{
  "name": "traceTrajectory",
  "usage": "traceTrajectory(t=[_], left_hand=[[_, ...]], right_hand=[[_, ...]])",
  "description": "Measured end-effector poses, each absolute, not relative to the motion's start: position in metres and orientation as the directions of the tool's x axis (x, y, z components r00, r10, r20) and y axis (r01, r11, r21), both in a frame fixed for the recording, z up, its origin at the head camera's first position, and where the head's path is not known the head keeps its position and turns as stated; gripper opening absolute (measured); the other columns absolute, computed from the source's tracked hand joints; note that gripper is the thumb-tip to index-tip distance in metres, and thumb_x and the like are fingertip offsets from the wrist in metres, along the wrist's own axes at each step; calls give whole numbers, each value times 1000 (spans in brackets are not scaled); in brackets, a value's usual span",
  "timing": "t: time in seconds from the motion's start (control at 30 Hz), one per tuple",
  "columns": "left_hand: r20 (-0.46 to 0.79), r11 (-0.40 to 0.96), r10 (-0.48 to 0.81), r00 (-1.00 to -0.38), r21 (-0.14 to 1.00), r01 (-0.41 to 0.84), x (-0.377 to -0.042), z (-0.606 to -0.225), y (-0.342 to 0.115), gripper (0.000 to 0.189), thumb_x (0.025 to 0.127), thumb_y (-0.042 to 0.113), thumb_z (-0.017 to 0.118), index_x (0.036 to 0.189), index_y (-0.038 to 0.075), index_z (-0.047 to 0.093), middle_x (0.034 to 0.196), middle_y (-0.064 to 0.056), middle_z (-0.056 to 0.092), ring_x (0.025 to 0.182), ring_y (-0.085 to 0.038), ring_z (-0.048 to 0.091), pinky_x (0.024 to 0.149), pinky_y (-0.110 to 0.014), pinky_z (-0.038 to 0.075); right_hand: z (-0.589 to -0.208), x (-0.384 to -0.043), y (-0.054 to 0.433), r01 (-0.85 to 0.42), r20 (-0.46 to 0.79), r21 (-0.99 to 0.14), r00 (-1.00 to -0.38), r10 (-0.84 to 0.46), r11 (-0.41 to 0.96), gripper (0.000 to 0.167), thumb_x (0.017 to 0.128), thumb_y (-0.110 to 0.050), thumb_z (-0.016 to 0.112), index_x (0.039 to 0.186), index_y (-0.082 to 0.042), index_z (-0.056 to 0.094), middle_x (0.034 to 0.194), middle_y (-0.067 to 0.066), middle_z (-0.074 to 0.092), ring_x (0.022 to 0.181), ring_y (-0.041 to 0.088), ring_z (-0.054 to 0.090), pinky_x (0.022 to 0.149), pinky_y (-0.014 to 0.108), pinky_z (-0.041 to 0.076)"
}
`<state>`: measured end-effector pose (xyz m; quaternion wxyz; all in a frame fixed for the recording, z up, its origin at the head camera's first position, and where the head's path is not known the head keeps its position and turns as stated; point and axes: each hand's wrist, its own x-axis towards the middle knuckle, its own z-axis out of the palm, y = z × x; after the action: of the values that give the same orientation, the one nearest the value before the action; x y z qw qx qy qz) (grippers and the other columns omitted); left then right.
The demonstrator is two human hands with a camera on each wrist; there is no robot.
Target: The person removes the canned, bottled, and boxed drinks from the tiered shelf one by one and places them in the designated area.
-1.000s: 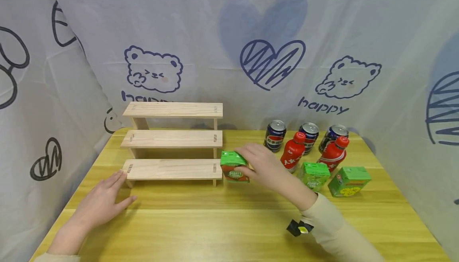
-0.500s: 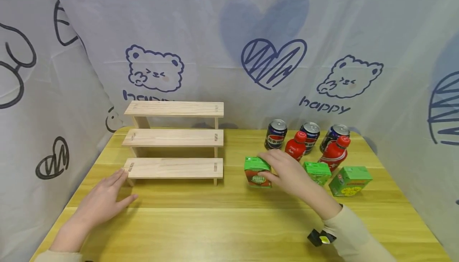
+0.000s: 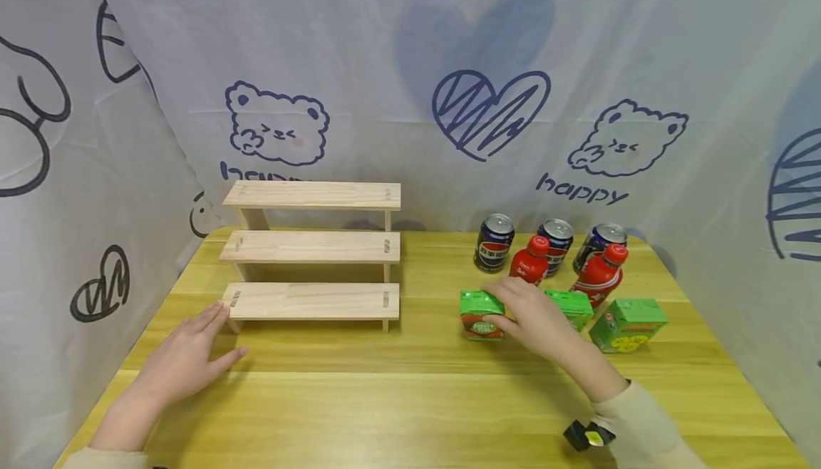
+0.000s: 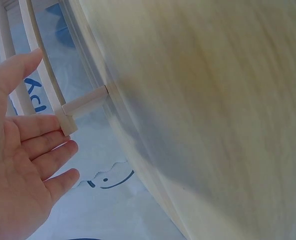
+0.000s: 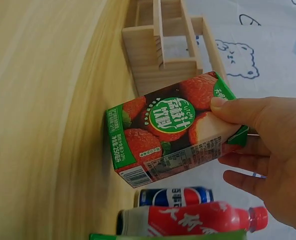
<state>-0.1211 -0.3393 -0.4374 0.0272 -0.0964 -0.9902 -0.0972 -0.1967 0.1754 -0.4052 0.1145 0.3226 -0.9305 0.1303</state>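
A red and green litchi juice box (image 3: 482, 316) is pinched near its top between the thumb and fingers of my right hand (image 3: 535, 319). In the right wrist view the litchi juice box (image 5: 170, 125) shows its printed front, and the thumb presses on that face. My left hand (image 3: 176, 362) touches the left end of the lowest step of a three-tier wooden shelf (image 3: 311, 301). In the left wrist view the fingers of the left hand (image 4: 33, 155) are extended against the shelf's end (image 4: 68, 122). The three steps hold nothing.
Behind the right hand stand two red bottles (image 3: 529, 261) and several dark blue cola cans (image 3: 494, 243). A green juice box (image 3: 571, 306) is partly hidden by that hand, with another green box (image 3: 627, 326) to its right. A patterned cloth (image 3: 398, 98) hangs behind the table.
My right hand has carried the litchi juice box rightward, from beside the lowest step toward the other drinks. The left hand has stayed at the shelf's left end.
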Motion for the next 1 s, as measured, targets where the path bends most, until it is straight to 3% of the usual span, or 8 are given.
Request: traceTrajectory(t=[0.37,1.0], left_hand=[[89,962,187,-978,183,201,-120,-439,-338,82,89,49,66,139,-13,44,144,-35,40,130,-53,42,109,-66,34],[71,965,178,-982,184,188,-119,-441,-338,84,89,50,66,140,-11,43,145,-35,40,126,-58,43,106,-68,36]], right_hand=[[-410,-200,193,-620,256,-187,-780,-572,762,45,88,-29,72,126,-6,62,117,10,66,111,26,62,95,45,55],[-425,-200,201,-653,365,-29,-712,-600,757,48,88,-26,73,128,-2,60,121,14,65,115,31,60,99,48,53]])
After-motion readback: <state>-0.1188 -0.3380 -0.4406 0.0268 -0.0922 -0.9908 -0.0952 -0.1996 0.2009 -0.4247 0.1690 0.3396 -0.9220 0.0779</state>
